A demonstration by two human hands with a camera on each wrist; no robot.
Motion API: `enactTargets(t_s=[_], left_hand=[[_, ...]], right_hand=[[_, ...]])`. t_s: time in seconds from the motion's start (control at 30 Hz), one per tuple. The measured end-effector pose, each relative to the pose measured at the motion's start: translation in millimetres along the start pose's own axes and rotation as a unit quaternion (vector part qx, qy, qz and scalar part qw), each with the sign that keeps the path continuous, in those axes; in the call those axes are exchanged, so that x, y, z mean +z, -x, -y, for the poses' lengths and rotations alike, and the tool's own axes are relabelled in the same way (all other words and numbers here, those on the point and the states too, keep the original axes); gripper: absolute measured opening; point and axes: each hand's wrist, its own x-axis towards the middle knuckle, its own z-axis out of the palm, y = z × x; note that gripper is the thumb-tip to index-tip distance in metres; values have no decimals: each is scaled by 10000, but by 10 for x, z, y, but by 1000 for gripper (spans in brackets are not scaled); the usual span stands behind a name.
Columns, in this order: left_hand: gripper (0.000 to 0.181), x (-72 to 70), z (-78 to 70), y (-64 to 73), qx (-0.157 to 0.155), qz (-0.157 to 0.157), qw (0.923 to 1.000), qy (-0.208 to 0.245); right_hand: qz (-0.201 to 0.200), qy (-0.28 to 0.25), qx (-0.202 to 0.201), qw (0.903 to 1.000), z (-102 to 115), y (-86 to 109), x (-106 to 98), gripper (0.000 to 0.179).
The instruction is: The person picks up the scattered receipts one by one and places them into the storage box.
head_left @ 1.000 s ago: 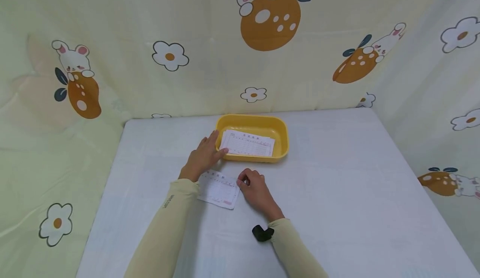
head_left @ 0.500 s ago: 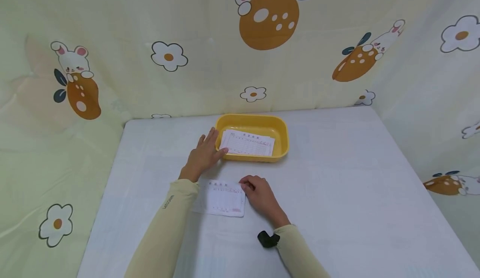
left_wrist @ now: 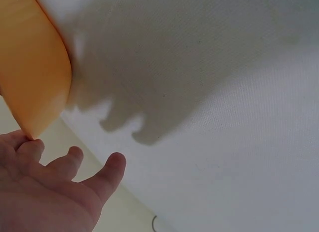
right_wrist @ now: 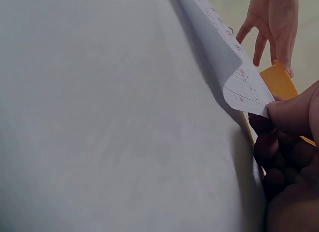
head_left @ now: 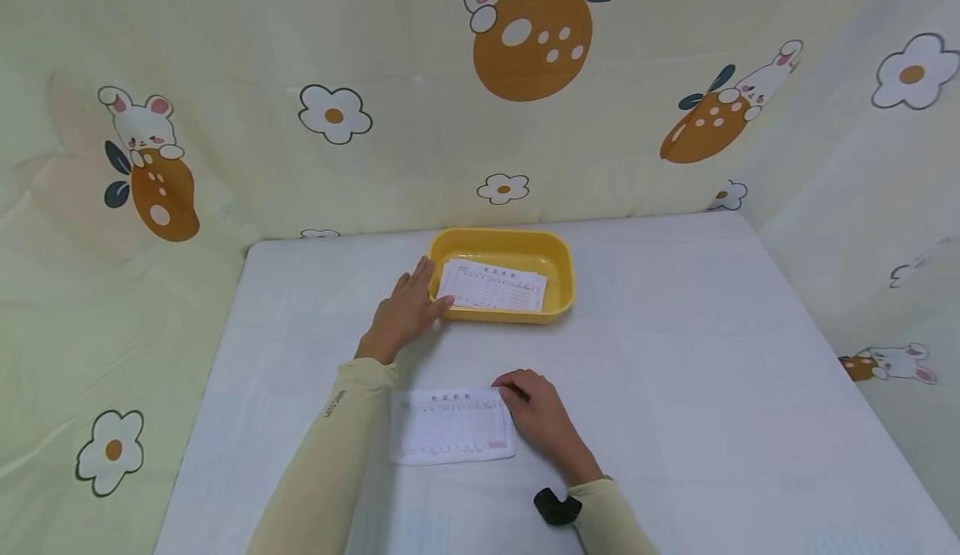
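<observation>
My right hand (head_left: pixel 542 413) pinches the upper right corner of a printed paper form (head_left: pixel 450 428), thumb against the page in the right wrist view, where its near corner (right_wrist: pixel 244 90) curls up. The form has a ruled grid, a printed heading and a pinkish patch. Farther back, my left hand (head_left: pixel 405 309) touches the left front corner of a yellow tray (head_left: pixel 561 288), thumb at the front rim and fingers fairly straight along the left side. Its outer fingers spread loose in the left wrist view. A few similar forms (head_left: pixel 491 287) lie overlapping inside the tray.
The table (head_left: pixel 675 388) has a white cloth. Behind and beside it hangs a pale curtain (head_left: pixel 412 163) printed with rabbits, fruit and flowers. A black device (head_left: pixel 557 507) sits at my right wrist.
The right hand has drawn the form toward me and slightly right, out from beside the left forearm, and the form has straightened from its slant. The left hand keeps its place at the tray.
</observation>
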Motion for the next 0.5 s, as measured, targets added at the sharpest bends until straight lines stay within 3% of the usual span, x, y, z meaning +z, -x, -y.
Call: enactTargets(t_s=[0.5], left_hand=[[86,9,4,-6,-32,24,10000,81]], right_hand=[[-97,-163,224,9996,-39,230,-241,18]])
